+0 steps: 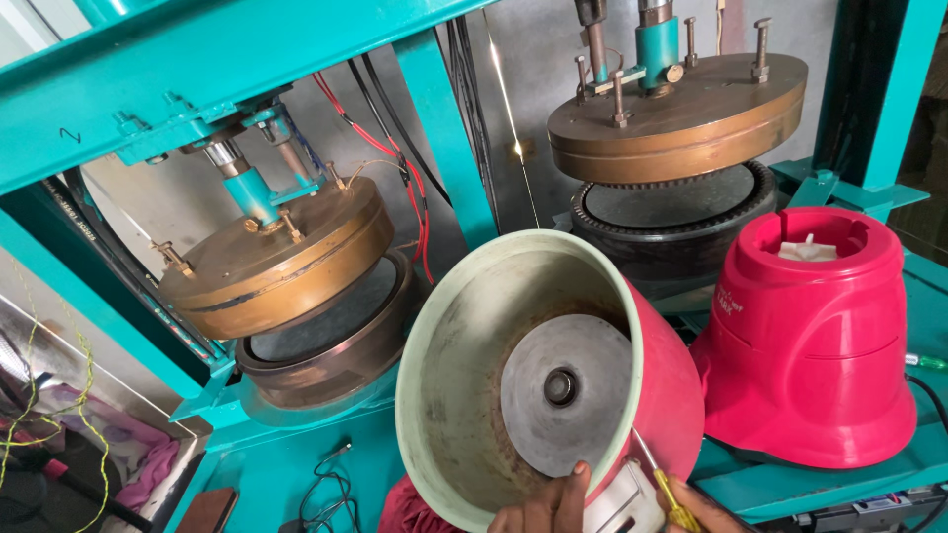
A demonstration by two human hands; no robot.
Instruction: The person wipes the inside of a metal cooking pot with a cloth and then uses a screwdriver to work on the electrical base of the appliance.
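A red mixer base [671,385] lies tipped toward me, its pale green hollow underside [464,375] and round grey metal plate [568,395] facing the camera. My left hand [553,501] rests its fingers on the lower rim of this base, beside a white part [620,503]. At the bottom edge, my right hand [703,511] is mostly cut off. It grips a yellow-handled screwdriver [673,498] whose thin shaft points up along the base's red side.
A second red mixer base [810,336] stands upright at the right on the teal machine bed [790,484]. Two brass-coloured round press heads [281,262] [681,118] hang over dark ring dies behind. Red and black wires run between them; cables lie at the lower left.
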